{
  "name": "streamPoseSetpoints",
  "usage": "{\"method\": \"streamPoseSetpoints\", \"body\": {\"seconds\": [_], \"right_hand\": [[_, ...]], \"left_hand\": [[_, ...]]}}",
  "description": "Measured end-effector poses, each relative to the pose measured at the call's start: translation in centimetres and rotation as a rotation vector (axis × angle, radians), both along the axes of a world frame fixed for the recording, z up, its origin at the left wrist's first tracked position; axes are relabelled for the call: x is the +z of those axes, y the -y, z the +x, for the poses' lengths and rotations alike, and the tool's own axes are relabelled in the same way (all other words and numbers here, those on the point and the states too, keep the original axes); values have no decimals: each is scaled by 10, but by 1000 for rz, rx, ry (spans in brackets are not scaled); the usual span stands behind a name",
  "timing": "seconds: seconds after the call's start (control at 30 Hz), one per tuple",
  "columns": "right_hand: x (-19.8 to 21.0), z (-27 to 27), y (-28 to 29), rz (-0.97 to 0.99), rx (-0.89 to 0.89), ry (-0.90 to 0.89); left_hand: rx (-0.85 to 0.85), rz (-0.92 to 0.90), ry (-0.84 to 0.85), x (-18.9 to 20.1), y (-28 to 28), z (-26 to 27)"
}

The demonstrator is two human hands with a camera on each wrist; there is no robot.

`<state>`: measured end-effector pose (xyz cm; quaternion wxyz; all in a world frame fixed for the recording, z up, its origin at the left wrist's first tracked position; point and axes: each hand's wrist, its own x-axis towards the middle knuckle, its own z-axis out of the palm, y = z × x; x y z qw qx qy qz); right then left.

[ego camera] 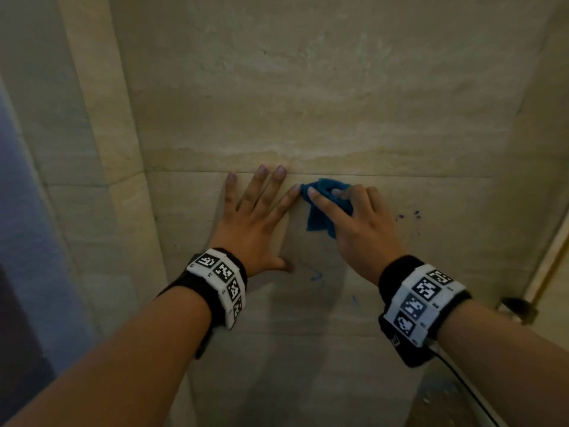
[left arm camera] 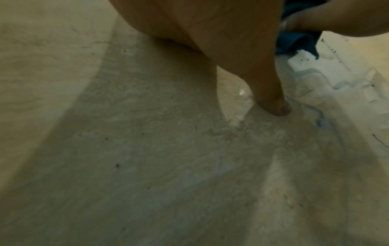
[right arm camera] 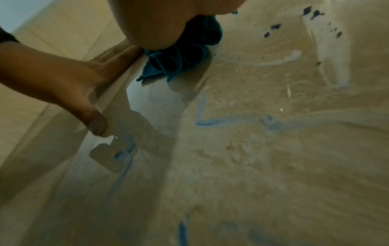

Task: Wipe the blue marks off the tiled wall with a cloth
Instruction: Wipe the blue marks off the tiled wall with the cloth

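Right grip: right hand [ego camera: 354,223], fingers curled round a bunched blue cloth [ego camera: 321,208], pressing it against the tiled wall [ego camera: 308,103] just under a grout line [ego camera: 400,175].
Left grip: left hand [ego camera: 261,217], fingers spread flat on the wall, holding nothing, index tip touching the cloth's edge.
Marks: blue marks [right arm camera: 223,120] lying below and to the right of the cloth — strokes near the left thumb, dark flecks [ego camera: 409,214] off to the right.
Step in hand: wiping, judged well short of done.
Doing it well: firm flat pressure, overlapping strokes down through the lines, fresh fold turned outward once loaded — less smearing that way.
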<state>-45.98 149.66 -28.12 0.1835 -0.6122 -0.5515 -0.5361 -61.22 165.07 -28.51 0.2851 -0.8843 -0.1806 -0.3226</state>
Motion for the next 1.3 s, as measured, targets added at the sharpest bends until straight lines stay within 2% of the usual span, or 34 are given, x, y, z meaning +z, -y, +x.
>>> {"method": "streamPoseSetpoints", "body": {"seconds": [0.13,0.27,0.33,0.47,0.57,0.8,0.93,1.0,1.13,1.3], "right_hand": [[-14,4,2,-34,45,24],[-33,10,12,-180,73,136],[-30,11,14,-214,82,142],[-7,3,4,-51,101,-8],[-4,-5,-3,-21,118,-15],[-45,3,0,-258,166,104],[-54,8,12,-287,118,155],[-53,6,13,-268,104,137],[-45,-2,4,-165,111,-7],[-36,-13,-7,-180,114,-9]], "left_hand": [[-12,-4,6,1,1,-1],[-24,-7,7,0,1,0],[-20,-12,7,0,1,0],[-1,-22,-5,0,2,0],[8,-29,-10,1,3,1],[-6,-7,2,0,1,1],[-3,-10,-6,1,2,1],[17,-5,-4,0,7,0],[40,-42,-8,-21,14,-14],[75,-154,-85,-37,11,-12]]}}
